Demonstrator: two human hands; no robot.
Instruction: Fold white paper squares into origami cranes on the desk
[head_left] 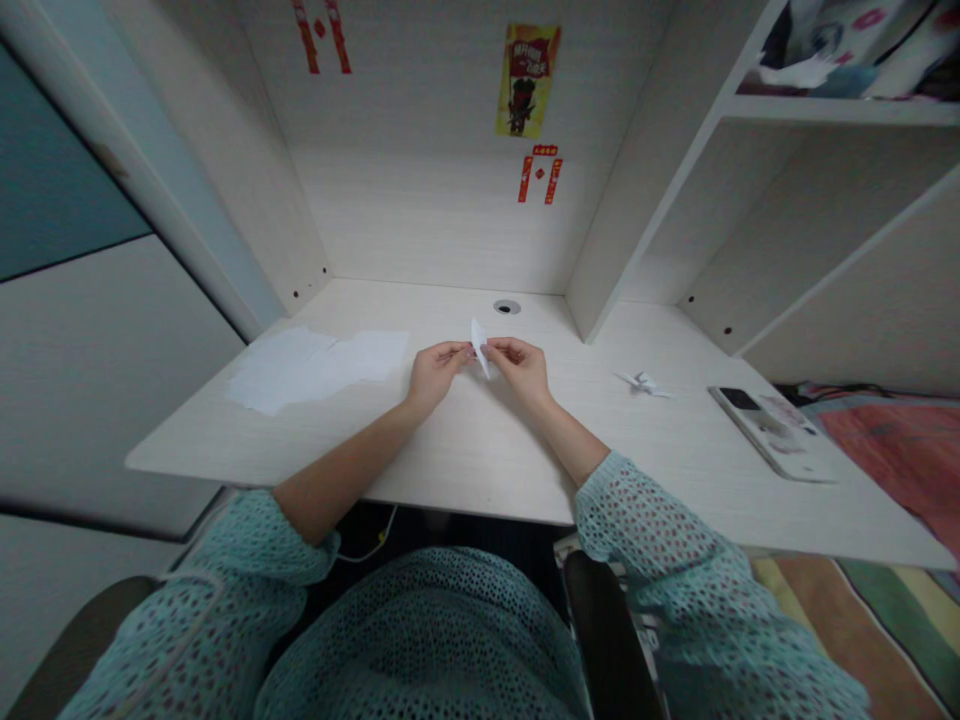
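With the left hand and right hand each in a grip clamped on the folded paper over the tabletop, aligned edges and even pressure seem key.

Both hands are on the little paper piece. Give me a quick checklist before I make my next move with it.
1. Left hand pinches the folded white paper: ok.
2. Right hand pinches the same piece from the other side: ok.
3. Paper's lower tip clear of the desk: cannot tell.
4. Loose sheets lie flat to the left, apart from both hands: ok.
5. Small paper figure and phone sit to the right, apart from the hands: ok.
6. Creases sharp and aligned: cannot tell, the piece is too small in view.
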